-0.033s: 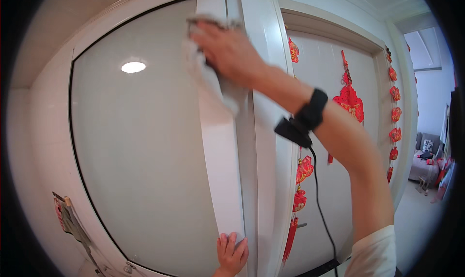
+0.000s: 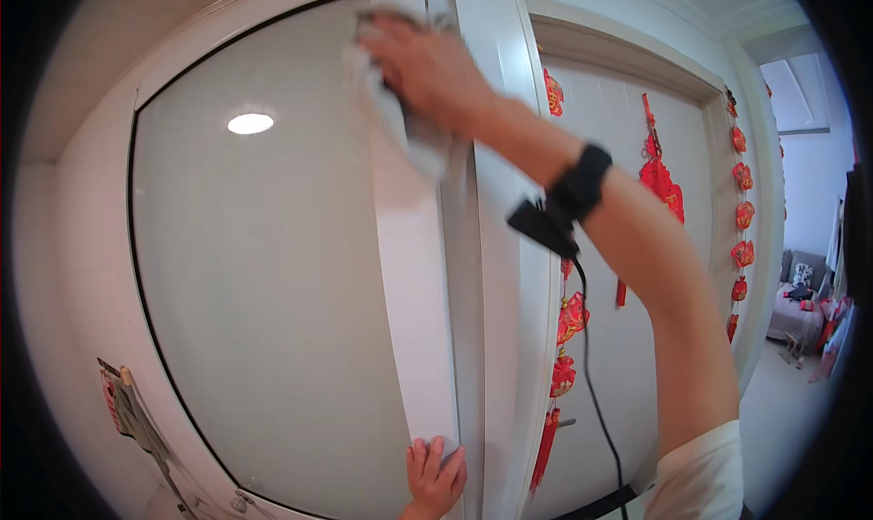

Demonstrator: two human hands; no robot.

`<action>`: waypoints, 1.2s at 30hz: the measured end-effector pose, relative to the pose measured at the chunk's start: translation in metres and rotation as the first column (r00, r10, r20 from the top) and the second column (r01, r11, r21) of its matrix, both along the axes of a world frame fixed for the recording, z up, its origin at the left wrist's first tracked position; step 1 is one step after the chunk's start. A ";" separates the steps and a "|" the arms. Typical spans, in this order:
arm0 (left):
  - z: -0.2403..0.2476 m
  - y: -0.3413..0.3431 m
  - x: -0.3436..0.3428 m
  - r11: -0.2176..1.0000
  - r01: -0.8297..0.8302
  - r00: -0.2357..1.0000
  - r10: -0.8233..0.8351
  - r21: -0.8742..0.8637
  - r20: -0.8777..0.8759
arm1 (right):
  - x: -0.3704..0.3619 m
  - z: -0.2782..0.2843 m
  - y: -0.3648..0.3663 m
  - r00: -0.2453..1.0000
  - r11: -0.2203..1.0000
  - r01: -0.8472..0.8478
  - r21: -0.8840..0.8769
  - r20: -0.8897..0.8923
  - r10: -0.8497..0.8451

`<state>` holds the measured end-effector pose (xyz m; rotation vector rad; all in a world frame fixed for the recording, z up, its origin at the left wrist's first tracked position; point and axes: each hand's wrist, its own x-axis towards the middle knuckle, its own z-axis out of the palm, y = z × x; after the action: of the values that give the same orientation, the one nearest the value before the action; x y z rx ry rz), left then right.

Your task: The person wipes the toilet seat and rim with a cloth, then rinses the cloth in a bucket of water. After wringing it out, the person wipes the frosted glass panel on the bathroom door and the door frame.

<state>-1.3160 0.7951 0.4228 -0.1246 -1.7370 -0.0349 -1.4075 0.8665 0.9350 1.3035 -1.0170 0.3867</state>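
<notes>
My right hand (image 2: 423, 75) is high up, blurred by motion, with its fingers closed over a whitish cloth (image 2: 420, 152). The cloth is pressed against the upper part of the white door frame (image 2: 414, 293), and its loose end hangs below the hand. Part of it overlaps the edge of the frosted glass panel (image 2: 264, 247). On my right wrist sits a black strap with a small black device (image 2: 546, 229) and a cable. Low on the same white frame lies my left hand (image 2: 436, 476), fingers spread against the surface, holding nothing.
To the right is a pale door (image 2: 609, 356) with red hanging ornaments (image 2: 659, 188). A greenish cloth (image 2: 136, 420) hangs from a hook at lower left. Past the doorway at far right stands a grey sofa (image 2: 800, 306). The black cable (image 2: 591, 375) dangles beside my right arm.
My right hand has shifted slightly upward with the cloth, whose hanging end has risen too. The wrist device and cable moved a little left. My left hand stays put.
</notes>
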 end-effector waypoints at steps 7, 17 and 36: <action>0.001 -0.001 0.004 0.999 -0.034 0.996 0.036 -0.021 0.081 | -0.006 0.146 -0.006 0.982 0.961 0.104 -0.256 -0.127 -0.140; -0.005 -0.006 0.001 1.000 0.019 0.998 -0.018 -0.018 0.054 | -0.059 0.106 0.065 1.000 0.985 -0.007 -0.175 -0.006 0.006; -0.004 0.010 -0.004 0.991 -0.101 0.995 0.101 0.088 -0.003 | -0.093 -0.315 0.082 0.972 0.986 -0.155 0.064 0.191 0.141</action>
<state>-1.3197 0.8050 0.4192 0.0281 -1.7290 -0.0365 -1.5005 0.9482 0.6197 1.4390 -1.1024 0.5962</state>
